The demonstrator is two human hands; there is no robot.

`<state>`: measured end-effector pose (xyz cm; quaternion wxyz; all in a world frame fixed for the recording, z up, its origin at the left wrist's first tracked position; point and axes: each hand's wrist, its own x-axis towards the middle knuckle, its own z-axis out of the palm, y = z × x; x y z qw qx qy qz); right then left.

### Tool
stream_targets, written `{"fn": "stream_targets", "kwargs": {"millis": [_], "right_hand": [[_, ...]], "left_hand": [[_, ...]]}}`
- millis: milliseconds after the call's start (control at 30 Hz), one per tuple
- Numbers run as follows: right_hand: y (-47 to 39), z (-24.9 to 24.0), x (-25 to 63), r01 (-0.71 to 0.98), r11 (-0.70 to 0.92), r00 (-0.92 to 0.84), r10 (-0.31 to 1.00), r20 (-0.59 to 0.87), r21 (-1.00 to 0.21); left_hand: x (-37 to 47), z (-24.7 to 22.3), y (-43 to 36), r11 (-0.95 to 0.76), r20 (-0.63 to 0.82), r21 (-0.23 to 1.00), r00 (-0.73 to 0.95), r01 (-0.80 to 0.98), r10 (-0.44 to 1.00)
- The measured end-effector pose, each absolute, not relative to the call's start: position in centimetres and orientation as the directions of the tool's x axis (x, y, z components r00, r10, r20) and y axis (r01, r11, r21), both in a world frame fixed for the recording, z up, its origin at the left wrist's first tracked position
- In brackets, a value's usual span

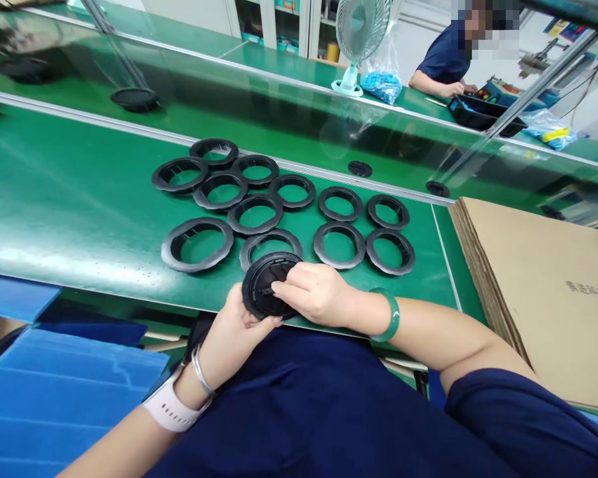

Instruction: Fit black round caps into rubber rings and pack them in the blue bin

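Observation:
Near the front edge of the green table, a round black part (263,287) with a disc inside its rim is held tilted up. My left hand (239,326) grips its lower left rim, thumb along the bottom. The fingers of my right hand (315,292) are pinched together at the middle of the disc; whether they hold a small piece there is too small to tell. Just behind the part lies a black ring (294,240), partly hidden by it. Several more black rings (198,245) lie flat on the table, some touching one another.
Stacked cardboard (543,285) stands on the right. Blue sheets (64,398) are at the lower left. Beyond the green table (80,192), a clear panel with a metal rail (144,133) runs across. Behind it are a fan (361,33), a bag of blue pieces (383,83) and another person (446,56).

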<state>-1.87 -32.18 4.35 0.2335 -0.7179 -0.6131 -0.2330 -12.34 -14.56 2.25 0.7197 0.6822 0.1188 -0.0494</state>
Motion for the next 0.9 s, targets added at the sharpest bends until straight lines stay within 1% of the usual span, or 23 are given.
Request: {"fn": "stream_targets", "kwargs": {"millis": [67, 167, 267, 400, 500, 700, 900], "right_hand": [[-32.2, 4.4, -1.9, 0.991, -0.135, 0.122, 0.779, 0.614, -0.025], [-32.1, 4.4, -1.8, 0.987, -0.155, 0.148, 0.808, 0.570, -0.036], [-32.0, 4.5, -1.7, 0.981, -0.171, 0.193, 0.823, 0.534, -0.091], [-32.0, 4.5, -1.6, 0.970, -0.169, 0.239, 0.806, 0.541, -0.178], [-32.0, 4.5, -1.6, 0.967, -0.153, 0.242, 0.802, 0.546, -0.204], [-32.0, 5.0, -1.8, 0.958, -0.197, 0.275, 0.830, 0.486, -0.207], [-31.6, 5.2, -2.6, 0.948, -0.270, 0.317, 0.846, 0.428, -0.167]], "left_hand": [[-12.3, 2.3, -14.6, 0.077, -0.240, 0.969, 0.966, 0.233, 0.098], [-12.2, 2.3, -14.7, 0.089, -0.241, 0.968, 0.966, 0.233, 0.093], [-12.2, 2.2, -14.5, 0.073, -0.243, 0.969, 0.966, 0.238, 0.084], [-12.4, 2.1, -14.3, 0.043, -0.251, 0.968, 0.965, 0.248, 0.077], [-12.4, 2.2, -14.3, 0.049, -0.258, 0.966, 0.963, 0.255, 0.071], [-12.4, 2.2, -14.4, 0.032, -0.262, 0.965, 0.961, 0.261, 0.083], [-12.4, 1.9, -14.4, 0.014, -0.234, 0.972, 0.967, 0.234, 0.096]]}}
